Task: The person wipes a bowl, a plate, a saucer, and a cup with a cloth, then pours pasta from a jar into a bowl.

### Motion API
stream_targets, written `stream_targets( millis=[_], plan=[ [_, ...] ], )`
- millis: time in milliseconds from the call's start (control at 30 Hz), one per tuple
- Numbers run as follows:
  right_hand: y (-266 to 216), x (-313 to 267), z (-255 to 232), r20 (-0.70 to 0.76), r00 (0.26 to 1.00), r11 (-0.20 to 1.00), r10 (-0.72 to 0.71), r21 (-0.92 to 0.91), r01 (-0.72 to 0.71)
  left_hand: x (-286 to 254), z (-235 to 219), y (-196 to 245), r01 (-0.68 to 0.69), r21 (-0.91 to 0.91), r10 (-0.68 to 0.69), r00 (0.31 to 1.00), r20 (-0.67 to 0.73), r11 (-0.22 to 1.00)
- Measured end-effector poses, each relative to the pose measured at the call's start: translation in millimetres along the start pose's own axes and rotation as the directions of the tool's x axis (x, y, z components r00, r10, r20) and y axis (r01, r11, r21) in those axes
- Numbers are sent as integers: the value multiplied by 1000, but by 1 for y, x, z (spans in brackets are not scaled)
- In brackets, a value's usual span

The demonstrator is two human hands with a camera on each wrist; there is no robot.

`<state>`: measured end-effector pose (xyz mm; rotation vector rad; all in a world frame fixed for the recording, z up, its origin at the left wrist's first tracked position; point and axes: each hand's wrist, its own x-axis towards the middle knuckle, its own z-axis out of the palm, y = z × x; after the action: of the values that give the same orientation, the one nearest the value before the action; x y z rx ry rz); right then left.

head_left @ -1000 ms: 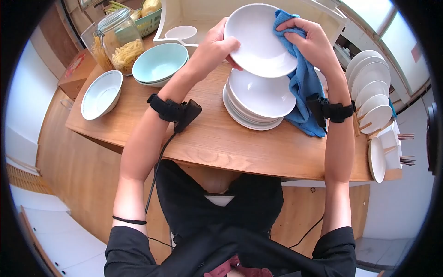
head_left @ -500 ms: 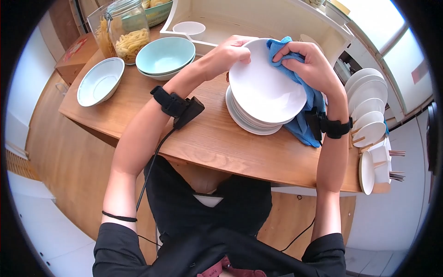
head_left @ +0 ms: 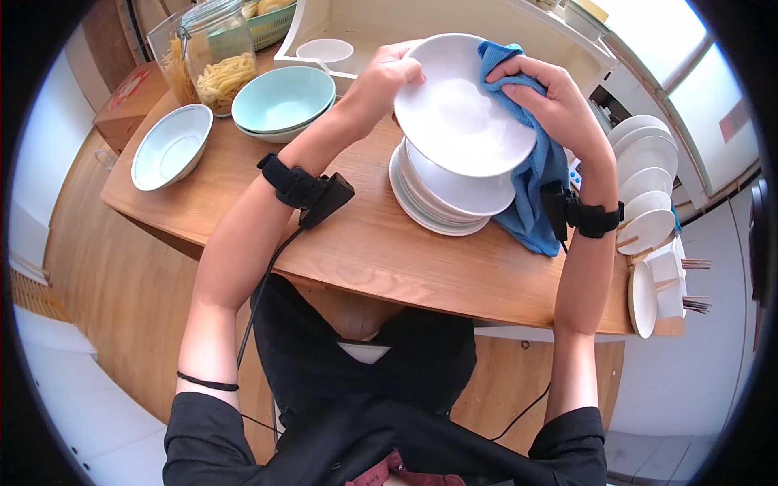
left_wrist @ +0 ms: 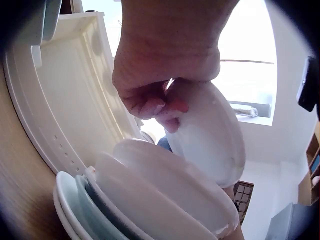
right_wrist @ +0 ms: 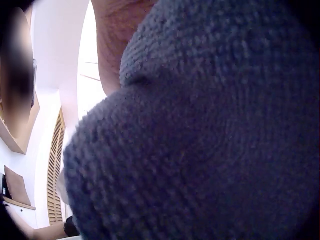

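A white bowl (head_left: 462, 109) is held tilted above a stack of white dishes (head_left: 429, 190). My left hand (head_left: 385, 85) grips its left rim, thumb on the inside; in the left wrist view the fingers of the left hand (left_wrist: 160, 107) curl behind the bowl (left_wrist: 207, 135). At the bowl's upper right rim my right hand (head_left: 555, 101) pinches a blue cloth (head_left: 539, 178), which hangs down beside the stack to the table. The cloth (right_wrist: 190, 145) fills most of the right wrist view and hides the right fingers there.
Pale blue bowls (head_left: 284, 101) and a white bowl (head_left: 172, 147) sit on the table (head_left: 340, 243) at left, by a pasta jar (head_left: 223, 77). A white bin (head_left: 369, 36) with a small bowl (head_left: 324, 53) stands behind. Upright plates (head_left: 648, 162) line the right side.
Over the last half second the held bowl has risen and shifted slightly left, showing more of the stack beneath. Both hands moved with it and kept their grips.
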<state>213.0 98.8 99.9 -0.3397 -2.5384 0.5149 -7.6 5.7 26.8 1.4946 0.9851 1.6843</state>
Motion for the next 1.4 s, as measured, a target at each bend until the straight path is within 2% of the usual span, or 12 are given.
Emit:
stream_targets(
  millis=[200,300,333,400,500,667,733,800,867,1033,1200,1400],
  plan=[
    [-2,-12,-28,7,998,997,63,-44,-63,0,-9,0,116,5,-116,993,-32,993],
    [8,-25,-62,-76,992,993,98,-57,-103,0,-12,-1,171,15,-172,984,42,985],
    [12,-31,-76,-191,972,986,134,-72,-150,1,-12,-3,186,13,-186,978,90,982],
    [20,-43,-102,-415,890,966,188,-87,-245,2,-11,-4,223,71,-230,966,116,972],
    [32,-64,-123,-563,803,969,193,-17,-245,-1,-8,0,276,162,-302,939,165,947],
    [41,-79,-145,-725,652,966,221,72,-247,-3,-5,2,311,254,-362,912,191,916],
    [40,-81,-149,-826,504,963,252,165,-211,-1,-8,2,360,311,-432,877,208,880],
    [41,-83,-155,-843,479,968,246,192,-159,-3,-6,6,345,338,-422,887,187,876],
    [40,-85,-158,-886,358,955,295,261,-143,-4,-4,10,331,364,-411,896,168,870],
    [39,-88,-159,-905,327,961,272,241,-134,1,-8,1,297,411,-376,918,126,862],
    [44,-87,-159,-884,406,970,231,179,-162,1,-3,-2,290,419,-356,930,86,860],
    [26,-85,-149,-881,385,955,276,206,-212,-5,13,11,263,477,-329,942,59,838]
  ],
)
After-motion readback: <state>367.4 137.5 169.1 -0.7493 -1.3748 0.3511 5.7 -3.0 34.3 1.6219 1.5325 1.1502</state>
